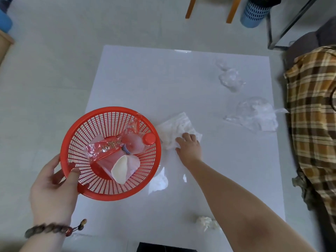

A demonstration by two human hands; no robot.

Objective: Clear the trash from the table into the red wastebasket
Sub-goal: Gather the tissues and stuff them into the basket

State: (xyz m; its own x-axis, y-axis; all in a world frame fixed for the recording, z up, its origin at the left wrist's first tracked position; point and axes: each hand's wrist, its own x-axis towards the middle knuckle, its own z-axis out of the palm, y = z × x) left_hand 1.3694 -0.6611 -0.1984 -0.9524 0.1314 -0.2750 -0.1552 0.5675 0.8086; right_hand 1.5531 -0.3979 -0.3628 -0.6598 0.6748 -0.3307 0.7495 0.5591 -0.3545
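My left hand (52, 188) grips the rim of the red wastebasket (85, 192), held tilted over the white table's (145, 79) left edge. Inside it lie a clear plastic wrapper, a plastic bottle with a red cap and a paper cup. My right hand (189, 146) rests palm down on a crumpled white tissue (179, 126) just right of the basket, fingers curled onto it. Two crumpled clear plastic bags lie further right, one near the right edge (254, 115) and one at the far right (230, 79). A small white tissue wad (207, 222) lies near the front edge.
A plaid cloth (312, 115) covers a seat at the right. A blue perforated bin (254, 13) and wooden chair legs (190, 8) stand on the floor beyond the table. A metal frame (283, 33) stands at the back right.
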